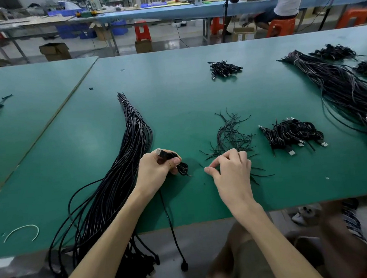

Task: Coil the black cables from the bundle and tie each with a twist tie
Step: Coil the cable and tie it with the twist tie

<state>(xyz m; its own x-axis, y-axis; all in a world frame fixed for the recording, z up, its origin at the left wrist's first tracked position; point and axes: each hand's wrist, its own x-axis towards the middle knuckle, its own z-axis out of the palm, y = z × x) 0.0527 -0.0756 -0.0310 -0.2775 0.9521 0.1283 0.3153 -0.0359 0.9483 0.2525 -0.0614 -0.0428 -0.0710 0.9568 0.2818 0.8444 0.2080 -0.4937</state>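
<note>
Several tied coils (292, 134) are piled beyond the right hand (231, 170) — most of the bundle (120, 175) is left. Left hand (156, 168) fingers are clamped on a coiled USB cable (183, 168), not yet tied; right thumb & forefinger curled nr twist ties (231, 136) — pinch can't be told.

The black cable bundle (120, 175) lies lengthwise at left. One coiled cable (182, 166) sits in the left hand (156, 170). Loose twist ties (231, 136) lie scattered to the right.

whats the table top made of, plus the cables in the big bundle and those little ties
Table top: seemingly a green rubber or vinyl mat, matte with faint glare.
Bundle cables: black plastic or rubber jacket, semi-glossy, pale highlights along strands.
Twist ties: thin black strips, likely plastic-coated wire, since they hold bends.
</note>
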